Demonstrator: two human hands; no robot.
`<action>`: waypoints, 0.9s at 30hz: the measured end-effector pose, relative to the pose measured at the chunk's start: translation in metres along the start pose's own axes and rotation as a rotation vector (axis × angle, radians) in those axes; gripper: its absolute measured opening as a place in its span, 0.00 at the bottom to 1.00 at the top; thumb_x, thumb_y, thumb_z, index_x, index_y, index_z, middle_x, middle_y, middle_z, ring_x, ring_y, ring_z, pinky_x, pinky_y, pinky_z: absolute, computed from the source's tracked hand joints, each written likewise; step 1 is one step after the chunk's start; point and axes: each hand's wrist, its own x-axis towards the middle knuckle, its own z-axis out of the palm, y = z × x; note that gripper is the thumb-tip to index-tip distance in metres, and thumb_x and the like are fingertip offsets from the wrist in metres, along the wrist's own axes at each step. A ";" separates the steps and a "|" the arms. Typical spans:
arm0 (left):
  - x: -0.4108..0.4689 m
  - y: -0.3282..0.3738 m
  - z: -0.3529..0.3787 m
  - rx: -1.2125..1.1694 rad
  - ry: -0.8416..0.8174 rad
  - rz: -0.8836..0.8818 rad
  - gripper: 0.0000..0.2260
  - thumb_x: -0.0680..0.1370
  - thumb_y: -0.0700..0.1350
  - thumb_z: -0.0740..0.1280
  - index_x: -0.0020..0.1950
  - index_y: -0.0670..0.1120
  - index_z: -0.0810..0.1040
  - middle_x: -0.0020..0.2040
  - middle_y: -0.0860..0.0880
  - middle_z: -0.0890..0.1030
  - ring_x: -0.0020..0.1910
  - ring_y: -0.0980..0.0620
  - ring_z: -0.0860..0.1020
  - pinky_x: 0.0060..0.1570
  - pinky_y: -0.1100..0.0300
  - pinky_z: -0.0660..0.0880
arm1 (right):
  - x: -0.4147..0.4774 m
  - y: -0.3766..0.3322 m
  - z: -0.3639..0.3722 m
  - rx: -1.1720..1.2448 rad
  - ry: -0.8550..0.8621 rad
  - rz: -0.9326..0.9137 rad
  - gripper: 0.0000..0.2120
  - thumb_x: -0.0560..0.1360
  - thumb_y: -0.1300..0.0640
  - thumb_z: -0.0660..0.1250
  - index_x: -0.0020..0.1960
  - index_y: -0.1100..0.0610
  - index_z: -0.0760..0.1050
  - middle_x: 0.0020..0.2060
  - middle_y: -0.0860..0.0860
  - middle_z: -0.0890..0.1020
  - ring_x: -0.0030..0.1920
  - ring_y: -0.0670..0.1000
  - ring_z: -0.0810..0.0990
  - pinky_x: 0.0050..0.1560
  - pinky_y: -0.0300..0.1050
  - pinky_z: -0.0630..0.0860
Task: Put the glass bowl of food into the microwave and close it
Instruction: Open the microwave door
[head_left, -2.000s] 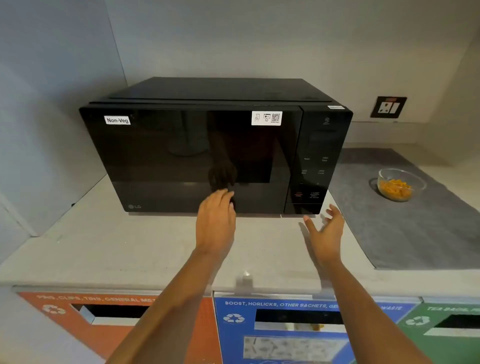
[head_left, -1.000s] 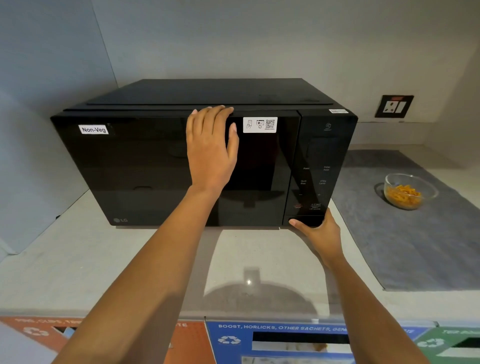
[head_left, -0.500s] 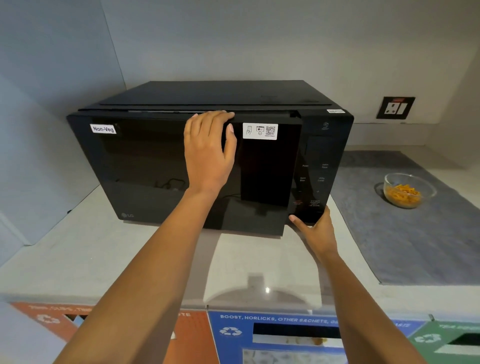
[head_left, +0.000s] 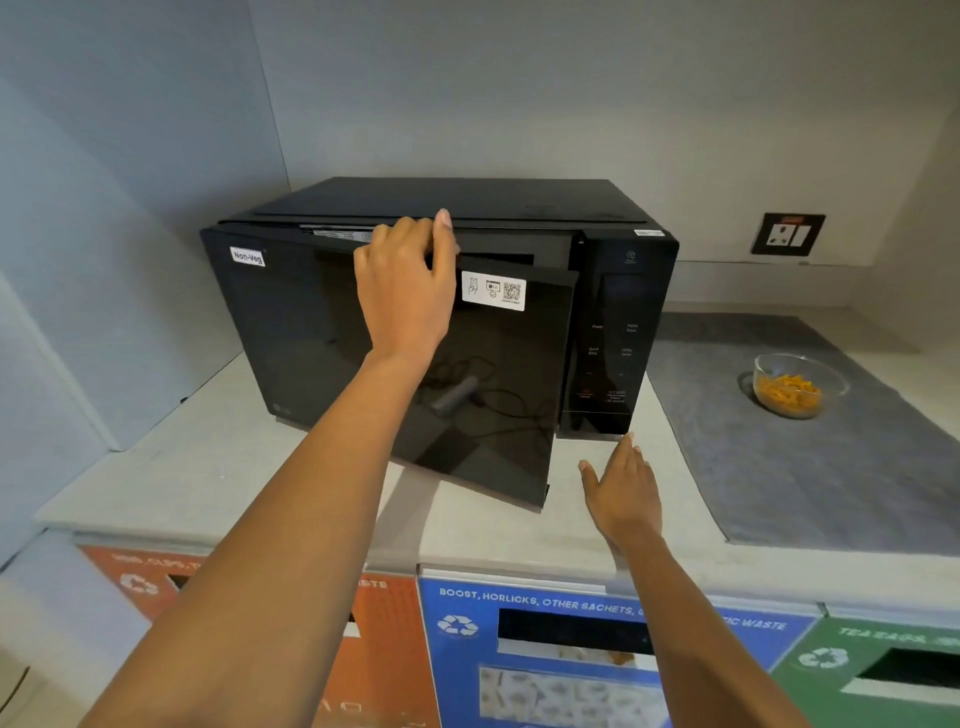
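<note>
Left hand (head_left: 402, 291) grips the top edge of the microwave (head_left: 618, 322) door (head_left: 415, 374), which stands ajar; right hand (head_left: 621, 493) hovers open, empty, below the panel. Bowl (head_left: 795, 384) sits well to its right.

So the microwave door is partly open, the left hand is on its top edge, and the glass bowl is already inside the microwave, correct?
Not quite. The head view shows the glass bowl of food sitting on the grey mat, to the right of the microwave, not inside it. The rest holds: the door is partly open and the left hand is on its top edge.
</note>
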 end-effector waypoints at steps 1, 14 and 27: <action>0.000 0.002 -0.007 -0.025 -0.006 -0.021 0.21 0.82 0.51 0.53 0.42 0.45 0.82 0.41 0.47 0.83 0.47 0.49 0.76 0.54 0.56 0.66 | -0.002 0.002 0.000 -0.070 -0.024 -0.029 0.34 0.77 0.39 0.47 0.76 0.55 0.42 0.77 0.54 0.47 0.76 0.56 0.48 0.75 0.51 0.49; -0.001 -0.005 -0.098 -0.062 -0.155 -0.241 0.25 0.79 0.56 0.58 0.32 0.42 0.82 0.23 0.54 0.72 0.27 0.57 0.71 0.35 0.60 0.66 | -0.012 0.008 -0.005 -0.227 -0.162 -0.130 0.30 0.78 0.42 0.38 0.75 0.55 0.40 0.76 0.54 0.41 0.76 0.54 0.41 0.75 0.50 0.41; 0.022 -0.056 -0.173 0.311 -0.483 -0.256 0.16 0.75 0.54 0.68 0.57 0.46 0.81 0.58 0.43 0.81 0.61 0.41 0.75 0.55 0.53 0.72 | -0.018 0.008 -0.008 -0.246 -0.185 -0.146 0.30 0.78 0.42 0.38 0.75 0.55 0.39 0.76 0.54 0.41 0.76 0.55 0.41 0.76 0.51 0.42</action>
